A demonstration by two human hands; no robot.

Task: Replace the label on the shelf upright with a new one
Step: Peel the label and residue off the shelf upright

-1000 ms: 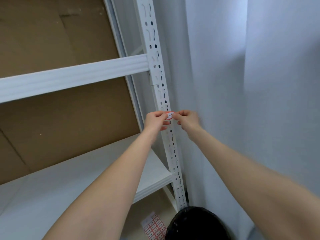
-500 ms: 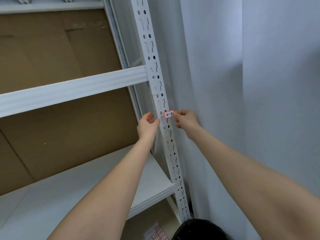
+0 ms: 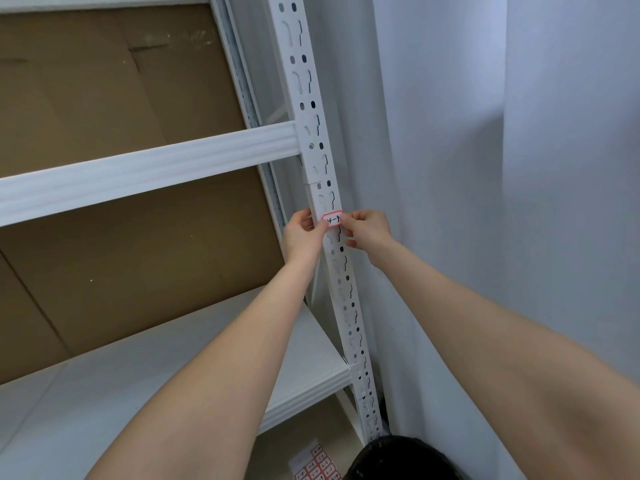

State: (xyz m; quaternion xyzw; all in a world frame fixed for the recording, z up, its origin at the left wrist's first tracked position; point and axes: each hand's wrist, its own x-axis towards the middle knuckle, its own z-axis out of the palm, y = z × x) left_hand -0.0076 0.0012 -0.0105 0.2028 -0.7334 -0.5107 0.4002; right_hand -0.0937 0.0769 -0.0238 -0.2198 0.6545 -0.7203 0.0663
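A small white label (image 3: 333,220) with a red border and handwritten marks lies on the white perforated shelf upright (image 3: 313,133), just below the joint of the upper beam. My left hand (image 3: 303,237) is at the label's left edge, thumb on it, fingers curled against the upright. My right hand (image 3: 367,230) holds the label's right edge between thumb and fingers. Both forearms reach up from the bottom of the view.
A white beam (image 3: 145,168) and a white shelf board (image 3: 173,368) run left of the upright, with brown cardboard (image 3: 121,254) behind. A pale curtain (image 3: 485,168) hangs at right. A sheet of red-bordered labels (image 3: 313,462) lies on the floor beside a dark object (image 3: 398,459).
My left hand left the label, then came back to its left edge. The label sits a little higher on the upright, and the camera has tilted upward.
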